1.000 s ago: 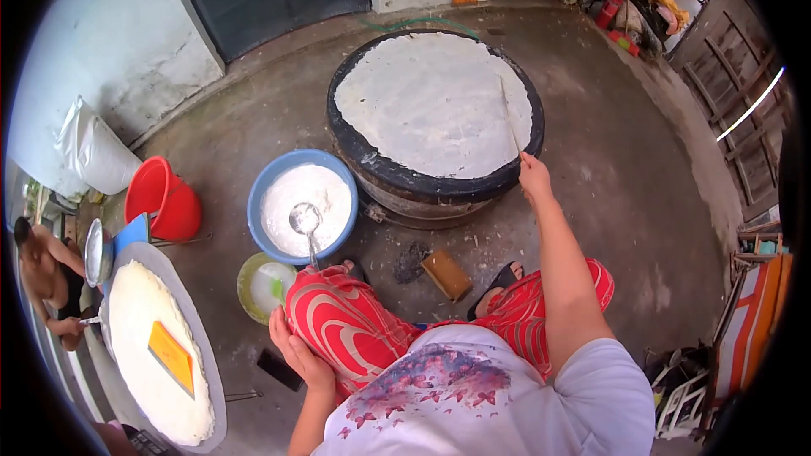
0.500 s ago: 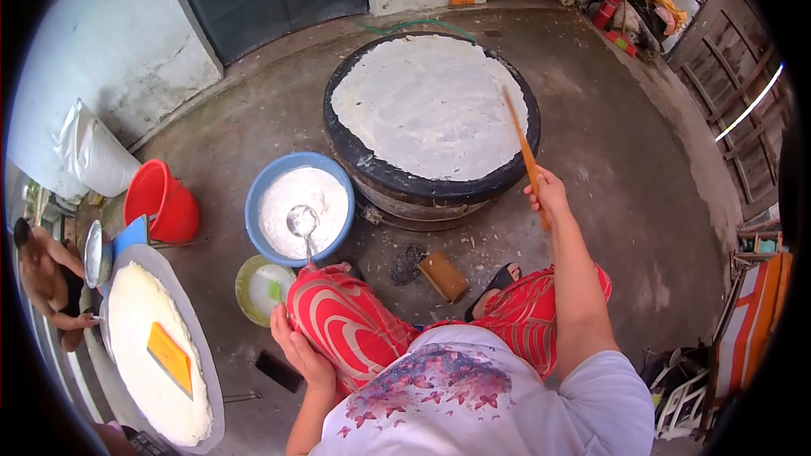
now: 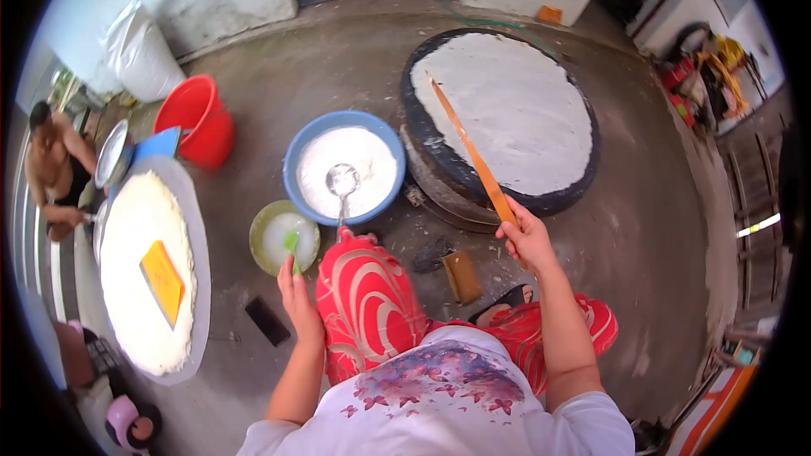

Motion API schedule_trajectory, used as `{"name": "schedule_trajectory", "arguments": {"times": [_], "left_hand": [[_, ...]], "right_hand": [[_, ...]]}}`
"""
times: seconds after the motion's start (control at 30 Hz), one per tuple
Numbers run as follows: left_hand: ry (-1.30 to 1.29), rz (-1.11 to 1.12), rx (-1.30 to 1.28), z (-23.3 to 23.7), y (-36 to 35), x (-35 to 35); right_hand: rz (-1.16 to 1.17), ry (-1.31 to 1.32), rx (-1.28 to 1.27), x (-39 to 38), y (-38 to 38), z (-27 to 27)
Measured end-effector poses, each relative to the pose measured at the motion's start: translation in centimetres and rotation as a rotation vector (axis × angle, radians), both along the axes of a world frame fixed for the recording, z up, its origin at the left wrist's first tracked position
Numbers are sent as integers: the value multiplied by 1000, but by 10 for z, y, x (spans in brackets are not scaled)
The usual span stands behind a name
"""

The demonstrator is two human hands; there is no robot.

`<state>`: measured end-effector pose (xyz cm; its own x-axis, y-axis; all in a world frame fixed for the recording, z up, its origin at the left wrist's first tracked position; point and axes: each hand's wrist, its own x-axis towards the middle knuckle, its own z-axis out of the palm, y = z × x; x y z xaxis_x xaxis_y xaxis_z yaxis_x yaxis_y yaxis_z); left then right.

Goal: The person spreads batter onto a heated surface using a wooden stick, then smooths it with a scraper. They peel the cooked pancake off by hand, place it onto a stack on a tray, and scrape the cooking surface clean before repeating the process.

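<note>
My right hand [image 3: 525, 238] grips the handle of a long flat wooden spatula [image 3: 471, 150], whose tip reaches over the left side of a white batter sheet [image 3: 515, 105]. That sheet covers a big round griddle with a black rim [image 3: 435, 148]. Beside my left knee, my left hand [image 3: 302, 304] has its fingers stretched out, tips close to a green handle [image 3: 292, 243] standing in a yellow-green bowl [image 3: 256, 235] of whitish liquid. A metal ladle [image 3: 342, 179] rests in white batter in the blue basin [image 3: 291, 160], between the bowl and the griddle.
At left, a pale round stack [image 3: 139, 245] on a grey sheet bears a yellow scraper [image 3: 166, 280]. Behind it stand a red bucket [image 3: 221, 131] and a white sack [image 3: 142, 51]. Another person [image 3: 57, 156] crouches at far left. A phone [image 3: 268, 321] and a brown block [image 3: 462, 277] lie on the floor.
The view has swung left. The spatula has gone from the griddle's right side to its left. My left hand has moved up towards the green handle in the bowl.
</note>
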<state>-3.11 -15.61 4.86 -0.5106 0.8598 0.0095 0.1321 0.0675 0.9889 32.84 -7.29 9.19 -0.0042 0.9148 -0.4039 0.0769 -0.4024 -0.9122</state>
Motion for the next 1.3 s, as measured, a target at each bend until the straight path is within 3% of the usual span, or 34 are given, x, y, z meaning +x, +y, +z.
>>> {"name": "schedule_trajectory", "arguments": {"times": [0.07,0.13,0.2,0.27,0.3,0.37,0.4,0.43,0.47,0.6,0.67,0.77,0.87,1.03,1.1,1.23,1.27,1.3], "left_hand": [[253,55,-129,-52,6,-27],[702,53,-325,-121,6,-55],[783,-1,-671,-141,7,-60],[759,-57,-929,-164,8,-63],[701,-96,-1016,-166,11,-65],[698,-81,-1090,-173,13,-72],[542,-71,-1086,-187,14,-78],[388,-63,-1068,-201,15,-83],[493,-42,-1083,-202,16,-85],[226,160,-990,-165,17,-77],[208,233,-728,-173,2,-67],[224,169,-637,-179,-8,-62],[194,230,-682,-210,2,-83],[134,325,-721,-216,7,-94],[238,329,-664,-217,4,-92],[155,260,-764,-208,-1,-83],[404,265,-743,-197,-1,-76],[653,270,-708,-184,3,-72]], "right_hand": [[80,-44,-36,-11,6,-5],[171,-116,37,-26,13,-10],[308,-220,38,-52,25,3],[520,-498,224,-70,38,-6],[568,-485,217,-88,43,-3],[864,-913,343,-130,55,16],[956,-990,352,-150,61,15],[977,-989,361,-168,66,10],[1034,-1048,357,-185,72,0],[1226,-1135,273,-235,94,-35],[1232,-1082,240,-244,99,-66],[1205,-989,192,-250,100,-90],[1155,-920,186,-239,97,-81],[1005,-796,148,-179,90,-92],[883,-579,113,-156,88,-96],[733,-392,97,-135,83,-100],[726,-393,103,-130,84,-109],[670,-380,285,-125,86,-127]]}}
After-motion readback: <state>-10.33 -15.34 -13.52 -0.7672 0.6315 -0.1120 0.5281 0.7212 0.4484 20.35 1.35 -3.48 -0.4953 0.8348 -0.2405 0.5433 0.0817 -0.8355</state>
